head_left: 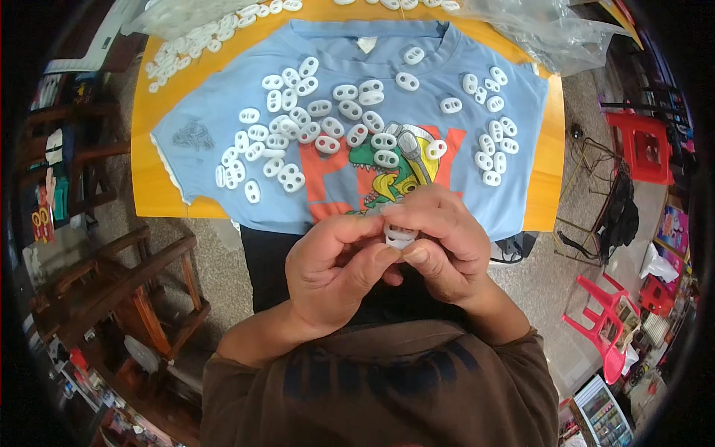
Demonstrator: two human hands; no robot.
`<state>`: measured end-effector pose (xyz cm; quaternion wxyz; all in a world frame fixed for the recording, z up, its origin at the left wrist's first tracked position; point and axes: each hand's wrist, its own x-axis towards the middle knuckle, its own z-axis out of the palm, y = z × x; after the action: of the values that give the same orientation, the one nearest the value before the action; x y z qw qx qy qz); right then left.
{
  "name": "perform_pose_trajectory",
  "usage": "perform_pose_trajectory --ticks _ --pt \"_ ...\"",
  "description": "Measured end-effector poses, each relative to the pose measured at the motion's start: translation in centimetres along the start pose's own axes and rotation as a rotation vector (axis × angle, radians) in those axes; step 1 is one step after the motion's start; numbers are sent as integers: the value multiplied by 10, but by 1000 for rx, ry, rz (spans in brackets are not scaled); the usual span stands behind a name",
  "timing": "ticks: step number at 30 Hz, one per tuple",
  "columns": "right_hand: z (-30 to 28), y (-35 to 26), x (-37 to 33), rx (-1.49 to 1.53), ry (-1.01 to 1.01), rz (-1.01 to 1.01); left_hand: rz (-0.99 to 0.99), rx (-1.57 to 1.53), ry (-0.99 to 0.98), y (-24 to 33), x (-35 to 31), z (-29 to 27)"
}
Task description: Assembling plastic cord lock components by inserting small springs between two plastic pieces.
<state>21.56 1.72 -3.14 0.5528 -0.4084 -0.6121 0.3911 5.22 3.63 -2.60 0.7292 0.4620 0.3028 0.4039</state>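
Close to my body, at the near edge of the table, my left hand (331, 270) and my right hand (449, 249) meet with thumbs and fingers pinched together. Between the fingertips of both is a small white two-holed plastic piece (400, 237), partly covered by my fingers. A light blue printed T-shirt (201, 160) lies spread on the table just beyond my hands. Many similar white oval pieces (328, 144) are scattered over it, thickest left of the middle. A smaller cluster of white pieces (497, 140) lies at the shirt's right side.
The yellow table (160, 195) shows around the shirt. More white pieces (195, 43) lie at its far left, by a clear plastic bag (182, 16); another bag (566, 37) is at the far right. Wooden stools (134, 290) stand left, a red chair (607, 324) right.
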Motion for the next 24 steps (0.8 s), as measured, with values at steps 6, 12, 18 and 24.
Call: perform_pose_trajectory --ticks 6,12,18,24 --pt "8 -1 -1 45 34 19 60 28 -1 -4 -1 3" --pt "12 0 1 24 31 -42 58 -21 2 0 0 6" --pt "18 6 0 21 78 -92 55 32 26 -1 -3 3" --pt "22 12 -3 46 111 -134 44 94 13 1 -3 1"
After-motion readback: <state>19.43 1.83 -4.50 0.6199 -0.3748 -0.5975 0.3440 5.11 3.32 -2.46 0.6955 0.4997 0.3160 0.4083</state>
